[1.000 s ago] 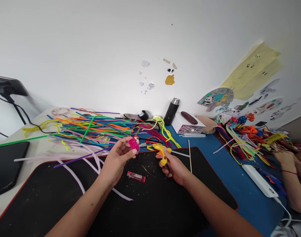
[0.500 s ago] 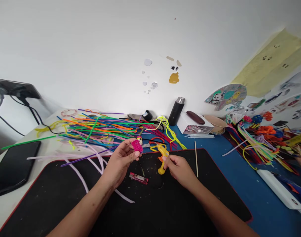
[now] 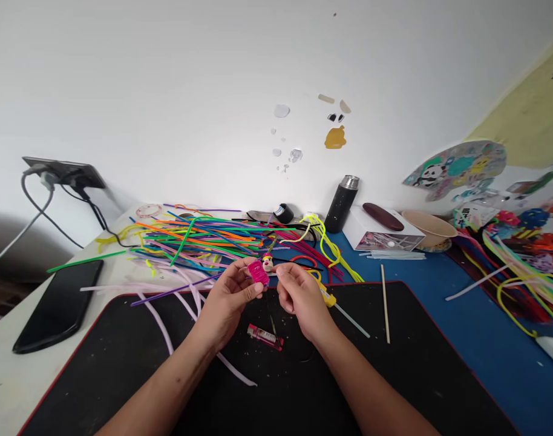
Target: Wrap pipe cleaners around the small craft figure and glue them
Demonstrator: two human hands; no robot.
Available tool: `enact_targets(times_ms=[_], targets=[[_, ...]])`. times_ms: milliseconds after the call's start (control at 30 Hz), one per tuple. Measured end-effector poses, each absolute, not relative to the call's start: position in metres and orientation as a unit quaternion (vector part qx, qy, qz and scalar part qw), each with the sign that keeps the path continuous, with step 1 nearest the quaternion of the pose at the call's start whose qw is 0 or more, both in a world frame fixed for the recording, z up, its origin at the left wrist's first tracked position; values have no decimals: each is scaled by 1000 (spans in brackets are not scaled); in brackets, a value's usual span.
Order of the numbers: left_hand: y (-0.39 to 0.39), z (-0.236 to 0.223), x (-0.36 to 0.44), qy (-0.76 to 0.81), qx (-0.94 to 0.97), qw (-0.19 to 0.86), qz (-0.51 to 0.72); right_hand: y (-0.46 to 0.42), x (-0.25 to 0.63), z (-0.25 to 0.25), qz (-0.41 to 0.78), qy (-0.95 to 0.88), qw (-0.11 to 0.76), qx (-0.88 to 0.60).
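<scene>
My left hand (image 3: 229, 297) is closed on a small pink pipe-cleaner figure (image 3: 258, 272) with a tiny doll head (image 3: 268, 263), held just above the black mat (image 3: 99, 363). Fingertips of my right hand (image 3: 299, 297) pinch at the figure's right side, by the head. The yellow glue gun (image 3: 324, 293) lies on the mat just right of that hand, its clear glue stick (image 3: 351, 320) pointing right. A pink lighter (image 3: 265, 336) lies on the mat below both hands.
A heap of coloured pipe cleaners (image 3: 199, 239) lies behind the hands. A black phone (image 3: 61, 303) rests at the left. A wooden stick (image 3: 385, 303), black flask (image 3: 342, 203), white box (image 3: 383, 233), bowl (image 3: 428, 227) and more craft stems (image 3: 517, 260) occupy the right.
My right hand let go of the yellow glue gun, which now lies on the mat, and moved left to the pink figure. The view has swung to the left.
</scene>
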State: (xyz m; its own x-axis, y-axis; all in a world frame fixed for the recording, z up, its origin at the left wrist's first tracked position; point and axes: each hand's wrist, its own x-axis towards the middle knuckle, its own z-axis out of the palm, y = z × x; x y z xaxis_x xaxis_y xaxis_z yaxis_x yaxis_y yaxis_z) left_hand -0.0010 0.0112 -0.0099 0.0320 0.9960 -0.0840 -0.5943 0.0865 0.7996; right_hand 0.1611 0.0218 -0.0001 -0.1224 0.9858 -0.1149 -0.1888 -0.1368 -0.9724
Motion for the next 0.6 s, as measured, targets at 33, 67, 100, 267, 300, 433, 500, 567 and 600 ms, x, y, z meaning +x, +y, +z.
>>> enact_targets(times_ms=[33, 67, 100, 267, 300, 433, 500, 567, 600], targets=[[11, -10, -1, 343, 294, 653, 607, 22, 161, -1, 607, -440, 488, -448], [12, -10, -1, 346, 294, 652, 607, 21, 161, -3, 609, -439, 488, -444], [12, -11, -1, 348, 295, 650, 607, 19, 162, -4, 614, -441, 486, -439], [11, -12, -1, 356, 312, 647, 597, 9, 168, -10, 636, -458, 459, -418], [11, -11, 0, 359, 312, 645, 598, 7, 169, -10, 640, -457, 457, -416], [9, -9, 1, 372, 320, 637, 594, 6, 173, -8, 653, -447, 449, -416], [8, -8, 2, 372, 327, 636, 591, 7, 173, -7, 660, -446, 443, -412], [7, -8, 3, 367, 335, 638, 589, 7, 174, -7, 666, -446, 439, -405], [7, -8, 3, 365, 338, 638, 587, 7, 174, -7, 668, -447, 438, -402]])
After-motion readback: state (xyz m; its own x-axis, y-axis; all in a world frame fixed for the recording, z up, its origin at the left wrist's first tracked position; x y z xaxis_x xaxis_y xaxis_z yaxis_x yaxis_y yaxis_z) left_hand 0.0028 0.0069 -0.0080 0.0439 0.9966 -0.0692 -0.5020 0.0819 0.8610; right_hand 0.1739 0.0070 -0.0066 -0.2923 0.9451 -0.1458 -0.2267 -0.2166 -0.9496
